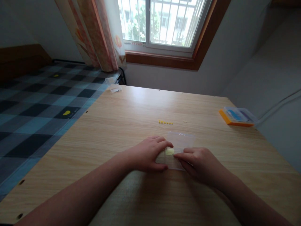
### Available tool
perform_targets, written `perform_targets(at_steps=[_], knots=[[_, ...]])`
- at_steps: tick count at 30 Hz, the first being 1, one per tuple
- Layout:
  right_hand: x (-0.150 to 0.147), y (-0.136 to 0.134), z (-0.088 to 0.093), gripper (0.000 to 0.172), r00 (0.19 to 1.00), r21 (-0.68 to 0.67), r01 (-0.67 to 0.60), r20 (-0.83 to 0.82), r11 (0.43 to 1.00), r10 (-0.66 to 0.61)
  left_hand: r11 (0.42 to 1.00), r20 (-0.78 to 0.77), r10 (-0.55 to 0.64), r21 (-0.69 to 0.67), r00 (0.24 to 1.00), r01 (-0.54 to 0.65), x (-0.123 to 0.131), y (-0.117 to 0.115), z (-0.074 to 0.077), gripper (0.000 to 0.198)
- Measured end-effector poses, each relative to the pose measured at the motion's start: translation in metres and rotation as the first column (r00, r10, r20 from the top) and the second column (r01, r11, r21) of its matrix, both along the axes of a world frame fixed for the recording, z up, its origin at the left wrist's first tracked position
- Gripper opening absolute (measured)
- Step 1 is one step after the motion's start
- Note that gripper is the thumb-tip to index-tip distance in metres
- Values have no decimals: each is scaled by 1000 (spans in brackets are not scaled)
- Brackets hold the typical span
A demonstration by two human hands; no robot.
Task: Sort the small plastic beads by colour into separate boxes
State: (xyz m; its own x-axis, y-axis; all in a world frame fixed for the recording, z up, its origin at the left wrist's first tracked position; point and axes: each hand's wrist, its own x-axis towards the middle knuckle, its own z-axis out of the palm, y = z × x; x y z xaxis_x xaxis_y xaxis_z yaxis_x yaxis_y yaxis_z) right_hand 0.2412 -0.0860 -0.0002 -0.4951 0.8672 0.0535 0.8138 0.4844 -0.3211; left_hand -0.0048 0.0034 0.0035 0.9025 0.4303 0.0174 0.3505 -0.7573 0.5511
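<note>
My left hand [154,153] curves round the left side of a small clear plastic piece [161,158], fingers along its far edge and thumb at its near edge. A pale yellow block [169,152] shows at the right end of that piece. From the right, my right hand [199,161] reaches in with its fingers drawn together, the index fingertip at the block's right edge. Whatever those fingers may pinch is too small to make out. Beneath both hands lies a flat transparent sheet or bag [181,138].
Beyond the hands are a row of tiny yellow pieces [166,122] and a few tiny whitish pieces [185,121]. An orange case with a clear lid [237,116] lies at the right edge. An open clear box [114,85] stands at the table's [94,131] far left corner.
</note>
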Motion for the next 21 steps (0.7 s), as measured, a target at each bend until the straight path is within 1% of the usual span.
perform_targets(at_steps=[9, 14, 18, 21], knots=[[-1, -1, 0, 28, 1000, 11, 8, -9, 1000, -7, 1000, -14, 3, 1, 1000, -3, 1, -1, 4, 61], [2, -1, -2, 29, 999, 1, -12, -40, 1000, 12, 1000, -19, 7, 5, 1000, -7, 1, -1, 2, 63], [1, 0, -1, 27, 999, 0, -9, -45, 1000, 9, 1000, 2, 7, 10, 1000, -7, 0, -1, -1, 62], [0, 0, 0, 26, 999, -2, 6, -44, 1000, -6, 1000, 32, 11, -4, 999, -11, -1, -2, 1, 61]])
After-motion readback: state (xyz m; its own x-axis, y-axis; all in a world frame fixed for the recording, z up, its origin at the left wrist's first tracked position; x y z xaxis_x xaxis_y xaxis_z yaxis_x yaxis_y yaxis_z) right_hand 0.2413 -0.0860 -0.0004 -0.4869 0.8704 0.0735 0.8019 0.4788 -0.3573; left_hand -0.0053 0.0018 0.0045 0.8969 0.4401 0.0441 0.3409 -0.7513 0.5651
